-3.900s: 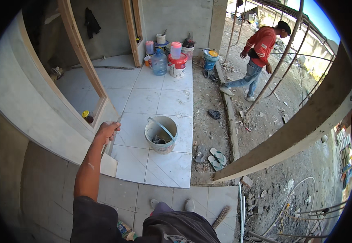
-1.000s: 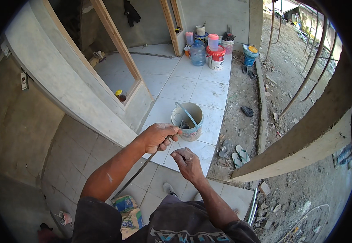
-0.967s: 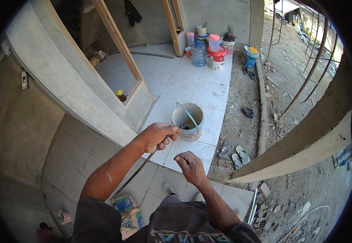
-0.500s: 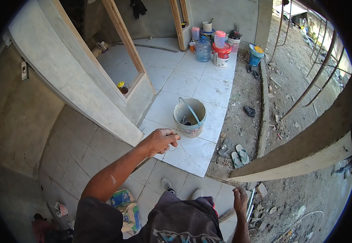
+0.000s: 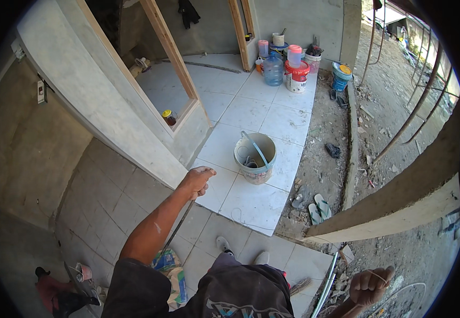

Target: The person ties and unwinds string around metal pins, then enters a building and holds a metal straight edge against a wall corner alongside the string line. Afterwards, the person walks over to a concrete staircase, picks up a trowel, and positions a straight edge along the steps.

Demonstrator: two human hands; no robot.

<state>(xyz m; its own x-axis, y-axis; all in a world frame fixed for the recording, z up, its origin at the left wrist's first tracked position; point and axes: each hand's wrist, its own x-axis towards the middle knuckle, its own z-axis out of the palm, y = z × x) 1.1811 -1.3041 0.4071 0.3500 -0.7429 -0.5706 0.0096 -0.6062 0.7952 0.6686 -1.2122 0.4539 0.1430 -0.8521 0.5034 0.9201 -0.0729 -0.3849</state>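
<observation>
Fingers of the left hand (image 5: 197, 179) clench a thin rod (image 5: 178, 228); right hand (image 5: 369, 286) fisted on a string (image 5: 399, 290).

The floor (image 5: 251, 114) is laid in white square tiles with thin dark joints, grey and dusty toward its near edge. On it stands a bucket (image 5: 255, 157), off-white and smeared grey, with a pale blue strip leaning inside. At the floor's far edge are a clear blue water bottle (image 5: 273, 70), a white tub with a red band (image 5: 297, 76) and a blue pail with a yellow lid (image 5: 340, 75). The door frame (image 5: 169, 45) is bare tan wood. Beside the tiles lies a pair of pale green sandals (image 5: 318, 206) on grey-brown dirt.
</observation>
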